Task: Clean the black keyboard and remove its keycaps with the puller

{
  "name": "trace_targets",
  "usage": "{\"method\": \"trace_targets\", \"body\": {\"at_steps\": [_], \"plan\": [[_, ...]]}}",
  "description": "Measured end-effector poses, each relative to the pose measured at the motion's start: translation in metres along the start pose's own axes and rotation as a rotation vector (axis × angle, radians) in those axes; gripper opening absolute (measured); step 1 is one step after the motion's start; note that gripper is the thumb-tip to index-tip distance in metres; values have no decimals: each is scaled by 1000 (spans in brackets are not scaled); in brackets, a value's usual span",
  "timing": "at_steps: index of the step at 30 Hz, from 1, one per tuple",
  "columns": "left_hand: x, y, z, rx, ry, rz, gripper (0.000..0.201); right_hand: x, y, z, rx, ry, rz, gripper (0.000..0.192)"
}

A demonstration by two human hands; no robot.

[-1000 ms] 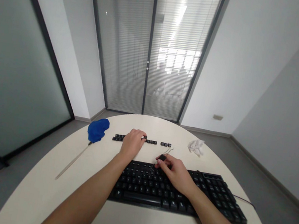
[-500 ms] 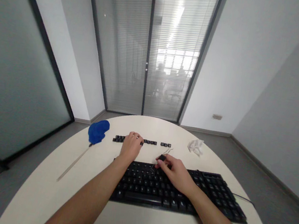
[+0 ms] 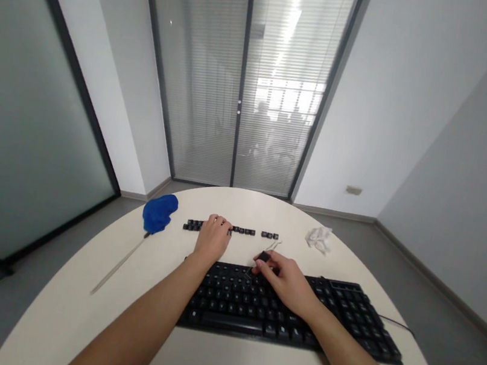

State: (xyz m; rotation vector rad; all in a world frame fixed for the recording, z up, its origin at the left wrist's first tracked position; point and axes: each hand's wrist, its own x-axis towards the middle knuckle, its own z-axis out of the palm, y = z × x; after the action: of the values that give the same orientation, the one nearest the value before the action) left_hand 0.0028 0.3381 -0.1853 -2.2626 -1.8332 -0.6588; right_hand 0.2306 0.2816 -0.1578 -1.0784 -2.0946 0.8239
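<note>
My left hand [image 3: 213, 240] rests among loose black keycaps [image 3: 193, 226] set out in rows behind the keyboard. Its fingers curl down around a small dark keycap [image 3: 229, 231], partly hidden by the fingertips. In my right hand [image 3: 286, 277], thumb and fingers pinch the black handle of a wire keycap puller [image 3: 264, 256]. One pair of its wires points away toward the back, and the other end reaches down over the upper keys. The black keyboard [image 3: 236, 323] lies under both forearms, partly covered by the right hand.
A blue cloth-like piece [image 3: 159, 212] with a long pale stick [image 3: 118, 266] lies at the left. Crumpled white plastic or tissue [image 3: 319, 239] sits at the back right. The keyboard's cable [image 3: 399, 323] runs off the right side of the round white table [image 3: 216, 364].
My left fingers have shifted very slightly, and the keycap at them shows less than before. The right hand and the puller have stayed in place.
</note>
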Motion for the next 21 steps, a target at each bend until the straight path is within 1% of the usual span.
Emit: {"method": "trace_targets", "body": {"at_steps": [7,16,21], "plan": [[1,1,-3,-5,-14,-8,13,0,1,1,-3,4,-1,31],[4,-2,0,-12,-29,4,11,-1,-1,1,38,-9,4,29],[4,-3,2,-13,-32,-6,14,-1,0,1,34,-11,2,28]]}}
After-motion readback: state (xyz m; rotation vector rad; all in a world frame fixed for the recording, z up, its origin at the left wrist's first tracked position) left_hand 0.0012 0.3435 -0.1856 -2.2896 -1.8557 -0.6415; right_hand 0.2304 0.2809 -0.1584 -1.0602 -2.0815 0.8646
